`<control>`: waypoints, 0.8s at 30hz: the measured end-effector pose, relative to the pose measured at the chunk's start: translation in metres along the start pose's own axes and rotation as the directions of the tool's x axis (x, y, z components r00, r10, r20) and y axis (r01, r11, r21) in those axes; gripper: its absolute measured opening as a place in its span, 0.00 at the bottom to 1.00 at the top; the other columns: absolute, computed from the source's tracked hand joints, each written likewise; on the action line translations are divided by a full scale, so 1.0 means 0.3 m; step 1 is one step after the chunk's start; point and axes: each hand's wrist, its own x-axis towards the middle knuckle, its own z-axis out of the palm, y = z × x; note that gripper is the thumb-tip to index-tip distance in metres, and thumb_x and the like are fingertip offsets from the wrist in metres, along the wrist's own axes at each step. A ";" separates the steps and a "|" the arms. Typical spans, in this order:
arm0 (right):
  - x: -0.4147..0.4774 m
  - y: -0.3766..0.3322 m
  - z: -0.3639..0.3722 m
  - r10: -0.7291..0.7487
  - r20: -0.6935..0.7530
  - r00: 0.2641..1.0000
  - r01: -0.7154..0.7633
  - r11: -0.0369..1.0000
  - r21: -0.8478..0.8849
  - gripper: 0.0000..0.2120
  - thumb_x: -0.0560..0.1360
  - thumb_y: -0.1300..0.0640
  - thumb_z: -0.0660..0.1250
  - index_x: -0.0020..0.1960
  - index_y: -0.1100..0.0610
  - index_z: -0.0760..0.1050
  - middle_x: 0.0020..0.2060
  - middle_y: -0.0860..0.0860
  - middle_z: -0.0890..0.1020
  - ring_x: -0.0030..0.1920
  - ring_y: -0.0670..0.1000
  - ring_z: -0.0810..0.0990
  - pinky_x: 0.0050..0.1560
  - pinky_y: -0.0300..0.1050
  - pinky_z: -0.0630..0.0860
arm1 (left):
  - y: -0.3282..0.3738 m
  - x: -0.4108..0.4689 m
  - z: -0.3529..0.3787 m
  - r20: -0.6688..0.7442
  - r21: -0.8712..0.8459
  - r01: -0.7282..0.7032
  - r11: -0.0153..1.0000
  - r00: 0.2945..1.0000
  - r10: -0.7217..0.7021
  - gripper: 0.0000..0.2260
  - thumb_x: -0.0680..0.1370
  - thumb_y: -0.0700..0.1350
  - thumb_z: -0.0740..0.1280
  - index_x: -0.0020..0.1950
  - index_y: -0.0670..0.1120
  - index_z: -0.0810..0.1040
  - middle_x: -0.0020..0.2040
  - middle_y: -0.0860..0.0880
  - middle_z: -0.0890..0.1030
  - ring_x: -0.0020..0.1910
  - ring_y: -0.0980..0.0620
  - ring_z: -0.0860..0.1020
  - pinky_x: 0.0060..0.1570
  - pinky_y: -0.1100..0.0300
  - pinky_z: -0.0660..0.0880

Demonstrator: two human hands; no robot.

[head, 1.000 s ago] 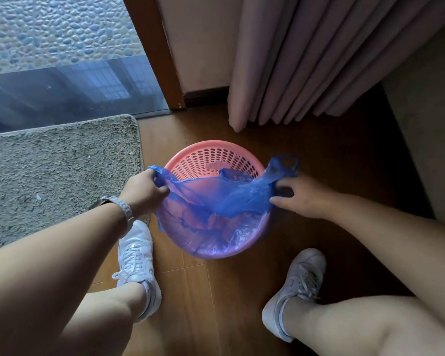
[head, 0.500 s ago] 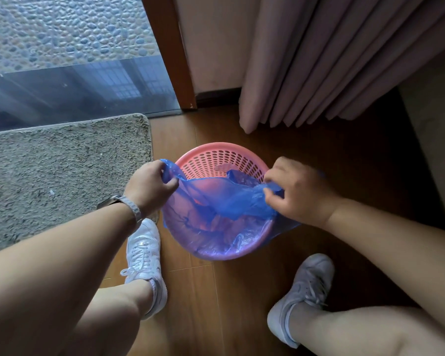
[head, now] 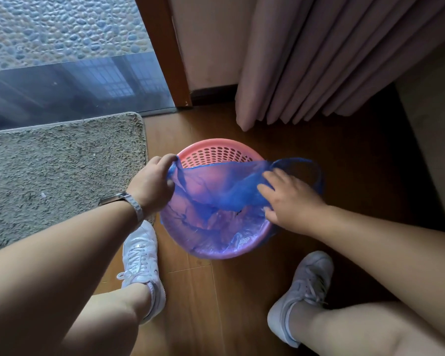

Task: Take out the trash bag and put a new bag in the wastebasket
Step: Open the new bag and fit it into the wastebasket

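Note:
A pink perforated wastebasket stands on the wooden floor between my feet. A thin blue trash bag lies partly inside it, its near part lining the basket's front wall. My left hand pinches the bag's left edge at the basket's left rim. My right hand rests on the bag at the right rim, fingers spread over the plastic. One blue handle loop hangs outside the rim to the right. The basket's far inner wall is uncovered.
A grey shaggy mat lies to the left of the basket. Pink curtains hang behind it, beside a brown door frame and a glass door. My white shoes stand on either side at the front.
The bag's top edge is now stretched wider across the basket. My right hand went from pinching the bag to spread flat on it, and a handle loop now hangs out on the right.

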 end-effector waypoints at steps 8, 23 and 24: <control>0.119 0.047 0.012 0.128 0.000 0.992 -0.127 0.984 0.123 0.45 0.72 0.43 0.66 0.77 0.57 0.44 0.77 0.55 0.52 0.77 0.55 0.50 0.74 0.49 0.52 | -0.004 0.046 -0.005 0.055 -0.044 -0.055 0.998 0.997 0.057 0.29 0.69 0.32 0.64 0.70 0.43 0.69 0.62 0.40 0.75 0.60 0.39 0.74 0.58 0.55 0.69; 0.297 0.108 0.017 -0.110 -0.066 0.992 0.124 0.953 0.275 0.54 0.66 0.37 0.69 0.77 0.56 0.41 0.76 0.54 0.53 0.75 0.54 0.52 0.74 0.47 0.51 | -0.028 0.180 0.054 0.032 -0.192 0.046 0.980 0.999 -0.041 0.13 0.77 0.56 0.65 0.41 0.47 0.76 0.31 0.50 0.77 0.33 0.47 0.73 0.35 0.55 0.69; 0.293 0.104 0.012 -0.121 -0.052 0.991 0.130 0.948 0.292 0.55 0.65 0.33 0.67 0.77 0.55 0.41 0.76 0.53 0.53 0.75 0.53 0.52 0.74 0.48 0.51 | -0.035 0.182 0.056 0.062 -0.231 0.071 0.970 0.996 -0.058 0.16 0.77 0.57 0.63 0.38 0.46 0.75 0.29 0.51 0.75 0.31 0.48 0.71 0.33 0.55 0.68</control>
